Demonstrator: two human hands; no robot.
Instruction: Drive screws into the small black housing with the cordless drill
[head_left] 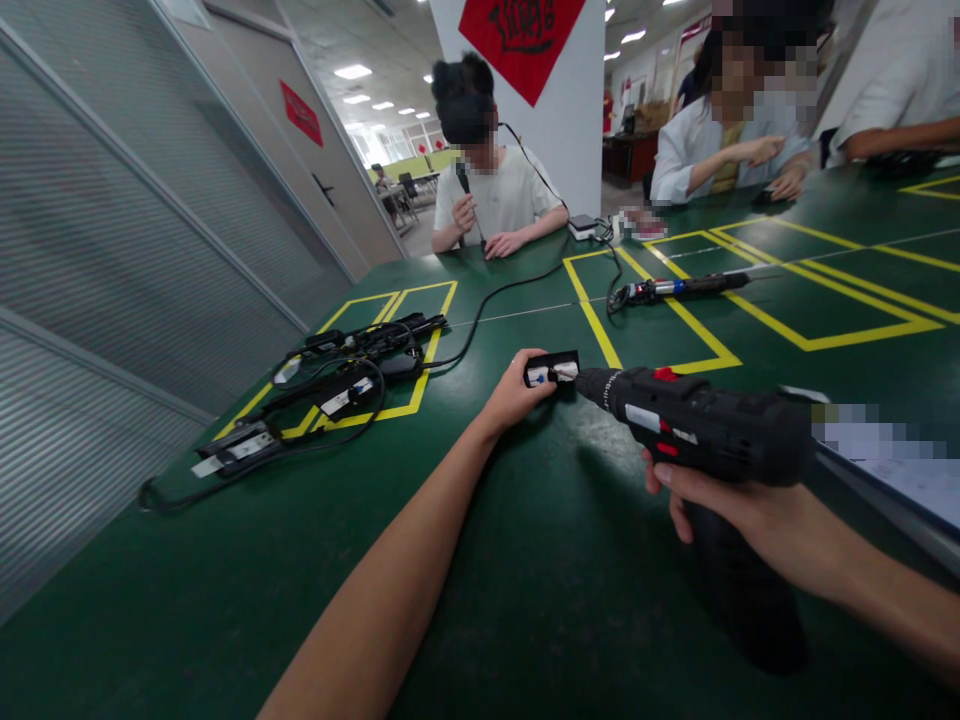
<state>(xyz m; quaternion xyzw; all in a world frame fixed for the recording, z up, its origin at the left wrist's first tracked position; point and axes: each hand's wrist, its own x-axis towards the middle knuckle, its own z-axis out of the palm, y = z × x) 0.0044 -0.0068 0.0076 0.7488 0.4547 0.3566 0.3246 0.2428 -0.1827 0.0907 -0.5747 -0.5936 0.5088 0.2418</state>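
My right hand (720,505) is wrapped around the grip of a black cordless drill (697,420) with red buttons. The drill points left, and its bit reaches the white inner part of a small black rectangular case (564,360). That case rests on the green table, and my left hand (519,388) grips its left end with thumb and fingers. The white part has a small blue spot. Whether the bit tip sits in a screw is too small to tell.
Black power adapters with cables (352,370) lie in a yellow-taped area on the left. A soldering iron (682,287) lies beyond the drill. A tray with papers (892,470) is at the right. Across the green table (300,570), a person (499,190) holds a screwdriver; others sit farther right.
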